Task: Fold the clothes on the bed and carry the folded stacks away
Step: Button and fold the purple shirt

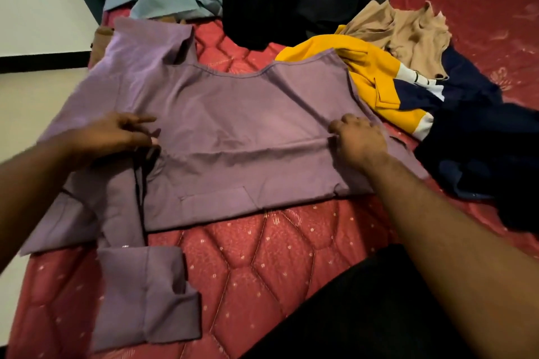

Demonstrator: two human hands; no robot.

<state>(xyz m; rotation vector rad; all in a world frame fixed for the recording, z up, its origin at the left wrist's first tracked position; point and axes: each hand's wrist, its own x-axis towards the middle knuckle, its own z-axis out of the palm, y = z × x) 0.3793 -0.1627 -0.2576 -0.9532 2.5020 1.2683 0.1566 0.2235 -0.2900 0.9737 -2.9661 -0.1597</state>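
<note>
Purple shirt [233, 125] flat on bed [262, 256] | left hand [116, 132] and right hand [358, 137] both pinch its cloth, pulling it smooth for folding

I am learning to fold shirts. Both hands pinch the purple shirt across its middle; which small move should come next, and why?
Probably lift that pinched line and bring it toward the neckline. The left hand and right hand pinch a crease across the flat purple cotton shirt lying on the red quilted mattress, which suggests a crosswise fold.
</note>
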